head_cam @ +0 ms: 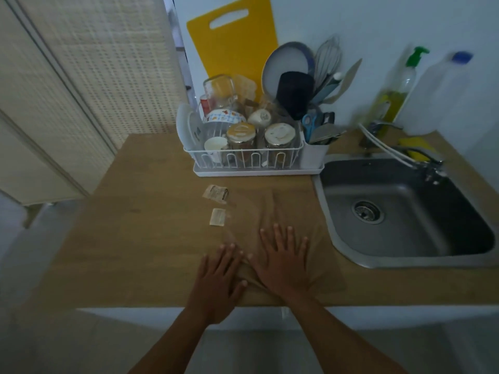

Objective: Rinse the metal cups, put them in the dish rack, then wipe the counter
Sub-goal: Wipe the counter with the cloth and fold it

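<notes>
1. Both of the person's hands lie flat, palms down, near the front edge of the wooden desk (140,238), pressing on a thin tan cloth (318,268) that nearly matches the wood.
2. The left hand (218,279) sits on the cloth's left edge; its grip is slack, fingers straight and slightly spread, closed on nothing.
3. The right hand (283,263) rests further in on the cloth, fingers fanned wide, its thumb close to the left hand's fingertips. Its grip is likewise open and flat, pinning the cloth rather than clutching it.
4. The cloth is rumpled between the two hands and runs in a fold up toward the dish rack (253,160).
5. Just left of the cloth lie two small scraps of paper (217,195) on the bare wood, one behind the other.
6. The white wire dish rack stands at the back of the desk, just left of the sink (405,211). It is crowded with glass jars, a white cup, a patterned bowl, plates and a dark upturned cup; the frame is blurred and dim, and I cannot pick out which of these are the metal cups.
7. A side caddy on the rack holds scissors, a whisk and other utensils.
8. A yellow cutting board (232,47) leans on the wall behind the rack.
9. The steel sink looks empty, its tap (421,157) at the back rim, with a yellow sponge (415,149) behind it and two bottles against the wall.
</notes>
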Tool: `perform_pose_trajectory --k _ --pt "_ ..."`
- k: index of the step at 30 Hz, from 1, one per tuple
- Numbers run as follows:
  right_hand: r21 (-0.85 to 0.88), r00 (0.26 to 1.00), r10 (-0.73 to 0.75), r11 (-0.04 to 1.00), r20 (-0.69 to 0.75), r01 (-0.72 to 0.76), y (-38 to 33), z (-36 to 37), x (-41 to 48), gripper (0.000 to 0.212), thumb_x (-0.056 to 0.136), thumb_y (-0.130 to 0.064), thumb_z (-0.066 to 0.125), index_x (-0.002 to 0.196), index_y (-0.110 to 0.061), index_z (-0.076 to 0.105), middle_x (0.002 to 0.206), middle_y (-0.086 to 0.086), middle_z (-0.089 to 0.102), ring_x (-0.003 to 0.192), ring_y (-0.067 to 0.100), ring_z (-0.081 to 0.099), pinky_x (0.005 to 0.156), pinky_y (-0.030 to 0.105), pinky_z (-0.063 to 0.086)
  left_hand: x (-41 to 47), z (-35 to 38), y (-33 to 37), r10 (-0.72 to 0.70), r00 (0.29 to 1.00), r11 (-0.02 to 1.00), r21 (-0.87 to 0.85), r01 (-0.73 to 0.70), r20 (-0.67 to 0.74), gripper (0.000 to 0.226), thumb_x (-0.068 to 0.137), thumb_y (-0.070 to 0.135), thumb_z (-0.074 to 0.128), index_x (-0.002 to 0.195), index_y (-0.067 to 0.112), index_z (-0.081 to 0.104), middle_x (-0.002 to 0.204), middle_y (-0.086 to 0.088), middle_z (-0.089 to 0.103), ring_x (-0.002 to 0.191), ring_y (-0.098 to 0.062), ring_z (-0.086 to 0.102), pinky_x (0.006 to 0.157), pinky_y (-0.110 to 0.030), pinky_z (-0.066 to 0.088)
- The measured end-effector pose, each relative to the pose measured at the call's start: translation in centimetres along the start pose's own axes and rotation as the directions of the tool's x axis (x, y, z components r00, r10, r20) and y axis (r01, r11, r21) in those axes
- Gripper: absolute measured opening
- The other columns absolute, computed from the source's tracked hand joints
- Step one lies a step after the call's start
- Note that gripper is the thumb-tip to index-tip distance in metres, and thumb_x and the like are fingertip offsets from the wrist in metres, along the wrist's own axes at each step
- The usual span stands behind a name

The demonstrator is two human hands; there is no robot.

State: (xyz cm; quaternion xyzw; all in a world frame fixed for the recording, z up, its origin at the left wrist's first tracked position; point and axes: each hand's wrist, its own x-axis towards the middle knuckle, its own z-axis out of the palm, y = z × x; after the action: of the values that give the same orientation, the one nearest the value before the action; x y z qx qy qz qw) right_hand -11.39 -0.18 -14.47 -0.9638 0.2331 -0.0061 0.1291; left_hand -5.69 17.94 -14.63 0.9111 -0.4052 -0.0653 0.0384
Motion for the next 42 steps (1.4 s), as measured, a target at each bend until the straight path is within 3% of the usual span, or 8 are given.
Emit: perform_pose_trajectory --k 4,12,19,22,26,29,35,42 --pt "0.218 0.999 -0.031 0.975 -0.026 0.036 0.7 -1.7 -1.7 0.070 0.088 -0.064 0.027 0.151 -0.035 0.023 0.162 -0.001 0.017 0.151 0.027 0.003 0.118 0.054 -0.006 -2.4 0.3 -0.8 -0.045 0.999 0.999 0.003 0.045 0.003 0.068 0.093 0.060 0.027 0.152 0.025 0.027 0.160 0.000 0.024 0.147 -0.021 0.020 0.112 -0.051 0.010" --pt "0.008 0.995 -0.046 0.999 -0.086 0.047 8.9 -1.3 -11.6 0.067 0.089 -0.064 0.040 0.133 -0.015 0.052 0.137 0.006 0.051 0.128 0.030 0.045 0.110 0.044 0.031 -5.1 0.3 -2.1 0.034 0.999 0.997 -0.063 -0.036 -0.034 0.076 0.092 0.069 0.026 0.154 0.025 0.020 0.161 -0.012 0.008 0.148 -0.024 0.003 0.115 -0.050 0.003" --pt "-0.007 0.947 -0.203 0.978 -0.247 0.208 11.8 -2.4 -12.3 0.030 0.082 -0.004 0.072 0.109 -0.014 0.064 0.106 0.004 0.060 0.093 0.019 0.058 0.082 0.024 0.047 -5.3 -1.1 -3.8 0.291 0.911 0.955 0.026 -0.296 -0.293 0.028 0.088 0.037 0.045 0.097 0.026 0.068 0.098 0.005 0.067 0.090 -0.018 0.062 0.082 -0.031 0.043" --pt "-0.048 0.931 -0.261 0.965 -0.253 0.257 13.0 -2.9 -12.0 0.032 0.083 0.003 0.066 0.108 -0.015 0.057 0.100 0.007 0.067 0.090 0.023 0.064 0.085 0.025 0.047 -4.3 -3.0 -3.6 0.222 0.938 0.967 -0.061 -0.246 -0.267 0.033 0.092 0.041 0.038 0.083 0.026 0.066 0.079 0.007 0.066 0.070 -0.016 0.062 0.061 -0.028 0.045" --pt "0.013 0.936 -0.244 0.967 -0.252 0.256 13.6 -5.1 -11.2 0.049 0.103 -0.041 0.019 0.113 -0.010 0.055 0.098 0.013 0.072 0.095 0.023 0.065 0.091 0.027 0.045 -2.1 -5.0 -3.7 0.096 0.970 0.944 -0.288 -0.160 -0.225 0.046 0.089 0.051 0.026 0.091 0.023 0.062 0.086 0.003 0.068 0.076 -0.017 0.061 0.063 -0.032 0.045" --pt "0.186 0.971 -0.075 0.975 -0.226 0.118 13.3 -7.3 -7.7 0.057 0.094 -0.055 0.028 0.111 -0.013 0.063 0.102 0.001 0.066 0.092 0.013 0.061 0.085 0.031 0.050 0.6 -6.2 -3.8 0.035 0.965 0.921 -0.367 -0.133 -0.260 0.038 0.092 0.046 0.037 0.091 0.019 0.063 0.083 0.001 0.069 0.075 -0.021 0.064 0.061 -0.035 0.045" --pt "0.286 0.971 -0.016 0.954 -0.238 0.086 13.0 -11.1 2.3 0.012 0.096 -0.016 0.057 0.090 -0.016 0.068 0.083 -0.005 0.063 0.076 0.010 0.057 0.066 0.013 0.037 7.9 -8.8 -4.6 -0.119 0.958 0.903 -0.429 -0.005 -0.260 0.012 0.093 0.025 0.060 0.102 0.017 0.063 0.073 0.011 0.065 0.068 -0.019 0.063 0.055 -0.028 0.038" --pt "0.312 0.997 -0.033 0.949 -0.065 0.051 15.1 -10.2 12.9 0.012 0.091 -0.025 0.058 0.084 -0.019 0.066 0.086 0.006 0.067 0.082 0.024 0.063 0.072 0.032 0.045 15.9 -8.3 -6.7 -0.242 0.945 0.910 -0.390 0.143 -0.220 0.022 0.094 0.027 0.058 0.107 0.015 0.071 0.100 -0.007 0.074 0.093 -0.029 0.067 0.078 -0.036 0.049"
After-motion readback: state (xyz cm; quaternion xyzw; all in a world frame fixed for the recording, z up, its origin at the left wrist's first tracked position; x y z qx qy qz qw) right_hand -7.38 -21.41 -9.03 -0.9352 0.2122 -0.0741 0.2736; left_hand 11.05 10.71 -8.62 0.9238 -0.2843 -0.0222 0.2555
